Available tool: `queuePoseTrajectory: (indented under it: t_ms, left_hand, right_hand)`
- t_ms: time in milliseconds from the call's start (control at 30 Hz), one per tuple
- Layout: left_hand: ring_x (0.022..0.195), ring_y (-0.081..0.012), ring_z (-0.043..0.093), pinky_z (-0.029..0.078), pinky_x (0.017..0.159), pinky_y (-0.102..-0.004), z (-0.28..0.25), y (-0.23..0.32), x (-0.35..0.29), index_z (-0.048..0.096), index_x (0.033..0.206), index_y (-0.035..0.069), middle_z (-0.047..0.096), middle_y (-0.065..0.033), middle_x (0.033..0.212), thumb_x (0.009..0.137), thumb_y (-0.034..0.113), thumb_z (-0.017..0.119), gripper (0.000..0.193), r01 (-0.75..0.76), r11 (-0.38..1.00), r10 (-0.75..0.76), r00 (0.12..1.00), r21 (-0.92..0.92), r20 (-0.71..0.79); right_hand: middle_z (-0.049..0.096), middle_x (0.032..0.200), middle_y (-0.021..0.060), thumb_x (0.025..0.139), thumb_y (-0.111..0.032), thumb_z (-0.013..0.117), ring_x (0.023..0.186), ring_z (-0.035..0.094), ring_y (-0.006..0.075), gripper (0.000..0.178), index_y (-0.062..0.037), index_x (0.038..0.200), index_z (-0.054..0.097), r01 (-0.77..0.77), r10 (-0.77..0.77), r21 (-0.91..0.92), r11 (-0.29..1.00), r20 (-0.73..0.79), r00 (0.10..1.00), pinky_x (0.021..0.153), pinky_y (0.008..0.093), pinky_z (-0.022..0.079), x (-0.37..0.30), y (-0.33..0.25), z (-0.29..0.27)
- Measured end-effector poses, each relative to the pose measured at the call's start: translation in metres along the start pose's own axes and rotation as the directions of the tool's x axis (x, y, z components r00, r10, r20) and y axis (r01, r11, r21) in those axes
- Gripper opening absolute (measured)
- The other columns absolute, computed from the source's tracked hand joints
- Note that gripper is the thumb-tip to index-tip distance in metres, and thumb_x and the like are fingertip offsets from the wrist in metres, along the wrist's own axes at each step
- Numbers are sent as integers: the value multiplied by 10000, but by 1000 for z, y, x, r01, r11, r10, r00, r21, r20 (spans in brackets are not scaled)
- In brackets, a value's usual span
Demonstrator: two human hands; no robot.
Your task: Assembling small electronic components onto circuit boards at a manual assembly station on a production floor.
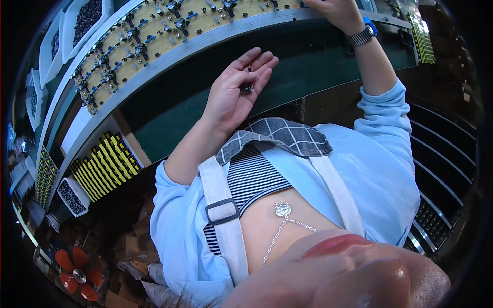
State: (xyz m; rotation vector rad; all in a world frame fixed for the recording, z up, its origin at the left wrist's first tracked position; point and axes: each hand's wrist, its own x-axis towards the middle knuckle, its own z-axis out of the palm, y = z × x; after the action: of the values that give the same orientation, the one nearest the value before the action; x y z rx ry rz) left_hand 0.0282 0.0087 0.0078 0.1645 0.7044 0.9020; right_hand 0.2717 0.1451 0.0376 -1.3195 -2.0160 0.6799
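My left hand (pixel 239 87) is held palm up over the dark green bench surface (pixel 179 115), its fingers curled in. Cupped in it are a few small dark electronic parts (pixel 247 88) with shiny metal bits; their exact kind is too small to tell. My right hand (pixel 341 13) reaches to the far edge of the view, by the tan circuit board panel (pixel 169 38). Its fingertips are mostly cut off there, so what they touch is hidden. Rows of black, blue and silver components stand on the panel, which lies along a metal rail (pixel 205 40).
White bins (pixel 84 25) of small black parts stand at the far left. A yellow-and-black slotted rack (pixel 108 167) and a white tray (pixel 73 197) of parts sit at the near left. An orange-bladed fan (pixel 78 275) is lower left. Another yellow rack (pixel 422 38) is far right.
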Motion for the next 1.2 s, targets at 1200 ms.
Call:
queuePoseTrajectory:
  t_ms: [1200]
  left_hand:
    - [1164,-224,552,421,1047,-369,-5,0,2,349,1463,25,524,-150,1354,995,335,223,575,-64,998,64,988,-5,143]
  right_hand:
    - [672,899,61,858,-154,714,796,653,177,198,-69,1036,693,185,-190,45,982,304,933,701,260,517,-64,-72,55]
